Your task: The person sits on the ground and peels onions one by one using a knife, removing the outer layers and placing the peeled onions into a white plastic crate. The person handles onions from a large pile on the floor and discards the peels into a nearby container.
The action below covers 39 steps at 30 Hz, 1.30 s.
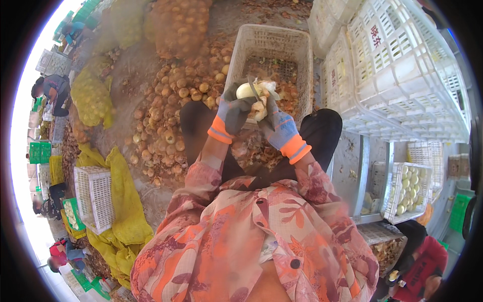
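My left hand [234, 111], in a grey-and-blue work glove with an orange cuff, grips a partly peeled onion [245, 91]. Its bared side is pale and smooth, and loose skin [268, 86] hangs on the right. My right hand [280, 124], gloved alike, holds a small knife [253, 89] whose blade lies across the onion. The knife's handle is hidden in my fingers. Below both hands is a white plastic crate [310, 75] with onion skins [288, 94] on its bottom. Unpeeled onions [166, 113] lie heaped on the floor to the left.
White slatted crates [396, 71] stand stacked on the right, near a crate of peeled onions [409, 188]. Net sacks of onions [177, 26] rest beyond the heap. An upended crate [94, 198] and yellow sacking [126, 204] are at left. Co-workers [419, 268] sit on both sides.
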Motion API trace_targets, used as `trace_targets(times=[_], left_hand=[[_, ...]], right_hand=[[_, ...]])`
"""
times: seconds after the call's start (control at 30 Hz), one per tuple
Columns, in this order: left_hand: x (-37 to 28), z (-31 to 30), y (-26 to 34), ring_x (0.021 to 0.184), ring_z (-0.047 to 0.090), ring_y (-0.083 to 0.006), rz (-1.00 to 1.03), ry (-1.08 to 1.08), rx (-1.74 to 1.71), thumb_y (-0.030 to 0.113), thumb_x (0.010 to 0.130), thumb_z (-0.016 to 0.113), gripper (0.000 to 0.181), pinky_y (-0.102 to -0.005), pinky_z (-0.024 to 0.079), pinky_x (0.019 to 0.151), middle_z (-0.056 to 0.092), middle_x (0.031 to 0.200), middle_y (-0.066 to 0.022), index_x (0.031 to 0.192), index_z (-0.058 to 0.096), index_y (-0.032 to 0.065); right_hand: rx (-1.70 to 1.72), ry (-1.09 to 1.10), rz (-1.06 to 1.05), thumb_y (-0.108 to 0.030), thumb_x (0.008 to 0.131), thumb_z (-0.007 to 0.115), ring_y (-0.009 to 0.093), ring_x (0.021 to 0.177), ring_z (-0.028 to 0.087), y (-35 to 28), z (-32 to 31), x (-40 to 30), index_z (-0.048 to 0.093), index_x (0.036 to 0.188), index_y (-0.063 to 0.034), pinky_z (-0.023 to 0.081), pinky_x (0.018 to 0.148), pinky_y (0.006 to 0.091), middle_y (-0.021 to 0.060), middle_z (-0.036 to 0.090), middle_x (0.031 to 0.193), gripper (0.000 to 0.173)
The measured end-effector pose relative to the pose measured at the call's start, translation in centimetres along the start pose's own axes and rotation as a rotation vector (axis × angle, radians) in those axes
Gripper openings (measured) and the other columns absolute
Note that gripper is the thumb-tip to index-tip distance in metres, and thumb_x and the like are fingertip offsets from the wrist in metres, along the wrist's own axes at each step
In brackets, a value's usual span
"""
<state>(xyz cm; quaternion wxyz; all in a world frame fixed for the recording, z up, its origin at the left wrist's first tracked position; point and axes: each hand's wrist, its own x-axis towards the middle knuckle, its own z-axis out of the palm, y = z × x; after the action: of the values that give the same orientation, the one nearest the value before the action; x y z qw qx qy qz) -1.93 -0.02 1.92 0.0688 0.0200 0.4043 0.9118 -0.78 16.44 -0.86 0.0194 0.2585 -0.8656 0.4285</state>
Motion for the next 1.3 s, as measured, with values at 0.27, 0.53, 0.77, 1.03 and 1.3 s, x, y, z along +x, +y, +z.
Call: trace_targets(times=[0.27,0.53,0.77,1.03,1.3], left_hand=[[-0.7,0.1,-1.5,0.104,0.056,-0.0167,0.079,0.006,0.218,-0.004,0.078,0.059,0.049,-0.0289,0.049,0.087,0.056,0.117,-0.0057,0.126,0.048,0.0024],[-1.0,1.5,-1.3,0.104,0.057,-0.0202,0.025,0.119,0.098,0.003,0.079,0.062,0.054,-0.0341,0.049,0.089,0.055,0.117,-0.0082,0.130,0.045,0.0041],[-1.0,0.1,-1.1,0.109,0.055,-0.0303,0.005,-0.034,-0.418,0.010,0.077,0.065,0.061,-0.0430,0.047,0.096,0.052,0.121,-0.0173,0.133,0.041,0.0031],[6.3,2.7,1.5,0.097,0.059,-0.0328,-0.063,0.101,-0.629,0.044,0.085,0.061,0.049,-0.0415,0.054,0.083,0.062,0.099,-0.0171,0.108,0.057,0.0011],[17.6,29.7,9.6,0.108,0.051,-0.0223,0.107,-0.761,-0.276,0.034,0.085,0.063,0.041,-0.0502,0.045,0.090,0.052,0.112,-0.0056,0.119,0.049,0.0136]], right_hand=[[0.288,-0.161,0.340,-0.014,0.076,0.062,0.037,0.085,0.061,2.1,0.2,3.3,0.022,0.139,0.0042,0.049,0.070,0.0409,0.0247,0.062,0.096,0.077],[0.939,0.132,0.259,0.004,0.079,0.060,0.012,0.055,0.058,1.3,0.8,2.4,0.042,0.131,-0.0048,0.046,0.042,0.0252,0.0066,0.062,0.087,0.056],[1.450,0.359,0.208,0.006,0.076,0.062,0.014,0.057,0.059,-1.0,-3.6,2.3,0.051,0.117,-0.0040,0.047,0.041,0.0247,0.0083,0.062,0.088,0.043],[-0.465,-0.094,0.510,-0.027,0.078,0.056,0.040,0.100,0.058,9.9,0.9,1.6,0.049,0.120,-0.0022,0.047,0.086,0.0432,0.0247,0.061,0.105,0.050],[-0.302,-0.272,0.435,-0.028,0.078,0.058,0.037,0.105,0.057,7.9,5.4,1.7,0.025,0.140,0.0009,0.046,0.089,0.0412,0.0243,0.058,0.113,0.076]])
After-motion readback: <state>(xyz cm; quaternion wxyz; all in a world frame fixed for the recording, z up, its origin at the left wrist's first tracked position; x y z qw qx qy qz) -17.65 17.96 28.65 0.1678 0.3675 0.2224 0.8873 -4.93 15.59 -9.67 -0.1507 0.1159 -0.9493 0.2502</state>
